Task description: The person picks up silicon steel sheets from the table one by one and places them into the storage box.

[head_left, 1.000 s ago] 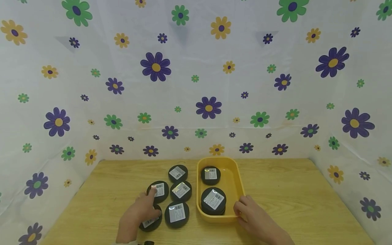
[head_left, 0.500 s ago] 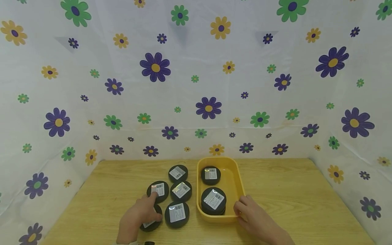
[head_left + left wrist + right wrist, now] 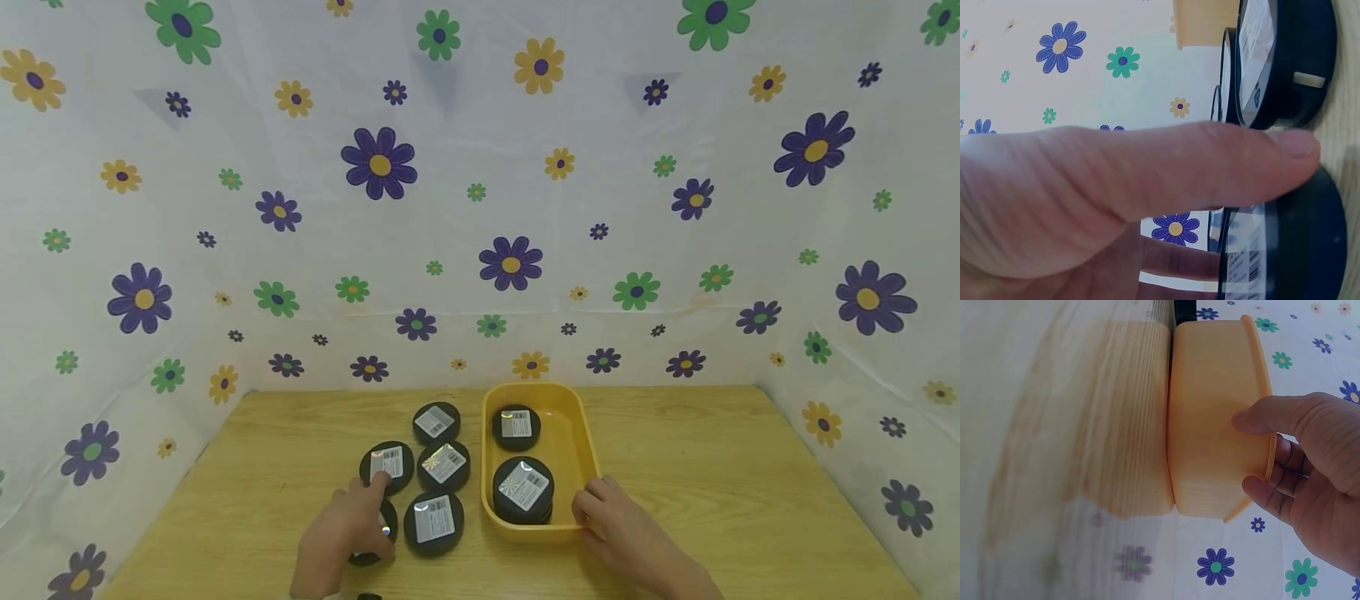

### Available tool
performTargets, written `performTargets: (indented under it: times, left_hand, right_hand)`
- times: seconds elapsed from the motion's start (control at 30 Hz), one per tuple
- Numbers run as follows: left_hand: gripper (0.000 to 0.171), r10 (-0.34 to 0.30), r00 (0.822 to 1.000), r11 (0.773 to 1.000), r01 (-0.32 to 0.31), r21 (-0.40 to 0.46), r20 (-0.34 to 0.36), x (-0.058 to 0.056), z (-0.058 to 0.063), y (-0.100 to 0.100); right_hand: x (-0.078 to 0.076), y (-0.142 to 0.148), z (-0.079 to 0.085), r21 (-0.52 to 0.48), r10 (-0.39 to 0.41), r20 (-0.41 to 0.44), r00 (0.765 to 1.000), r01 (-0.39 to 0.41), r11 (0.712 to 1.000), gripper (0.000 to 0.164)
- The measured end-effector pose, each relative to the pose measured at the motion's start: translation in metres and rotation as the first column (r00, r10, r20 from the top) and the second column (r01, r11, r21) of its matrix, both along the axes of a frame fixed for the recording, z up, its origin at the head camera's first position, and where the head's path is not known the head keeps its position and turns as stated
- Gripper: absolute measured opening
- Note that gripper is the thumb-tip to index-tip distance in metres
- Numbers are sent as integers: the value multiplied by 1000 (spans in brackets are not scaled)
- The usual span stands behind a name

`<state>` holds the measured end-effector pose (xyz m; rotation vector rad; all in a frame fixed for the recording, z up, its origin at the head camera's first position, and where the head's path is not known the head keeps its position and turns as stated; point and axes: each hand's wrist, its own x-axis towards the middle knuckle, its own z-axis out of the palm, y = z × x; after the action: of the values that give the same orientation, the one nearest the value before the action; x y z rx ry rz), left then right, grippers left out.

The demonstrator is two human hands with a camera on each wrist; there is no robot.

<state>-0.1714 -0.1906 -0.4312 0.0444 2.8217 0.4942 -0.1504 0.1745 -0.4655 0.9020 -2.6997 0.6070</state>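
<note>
- A labelled black disc [image 3: 1307,244] is held, flat on the table [image 3: 712,467], between the thumb and fingers of the left hand [image 3: 339,527], spread to its width.
- Four more discs [image 3: 434,522] are laid just beyond and to its right.
- The yellow tray [image 3: 568,458] beside them is pinched at its near right rim by the right hand [image 3: 622,529], the thumb pressed outside.
- Inside, a far disc [image 3: 516,427] and a near stack [image 3: 522,487] are placed along the left wall.

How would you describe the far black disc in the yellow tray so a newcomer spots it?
On the wooden table, the right hand holds a yellow tray. Inside, the far black disc sits in the far left corner; its label lies nearly straight, unlike the slanted one on the near stack.
</note>
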Motion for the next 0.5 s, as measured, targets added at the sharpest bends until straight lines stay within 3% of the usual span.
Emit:
performTargets:
  times: [0.2, 0.5]
  left_hand:
    - [90, -5, 999, 1000, 5, 12, -46, 1, -4, 1]
    - [89, 1, 999, 1000, 0, 7, -36, 0, -4, -5]
  right_hand:
    - [0, 0, 2, 8, -11, 27, 1000, 10, 1000, 33]
    - [1, -1, 4, 8, -18, 62, 998, 17, 1000, 30]
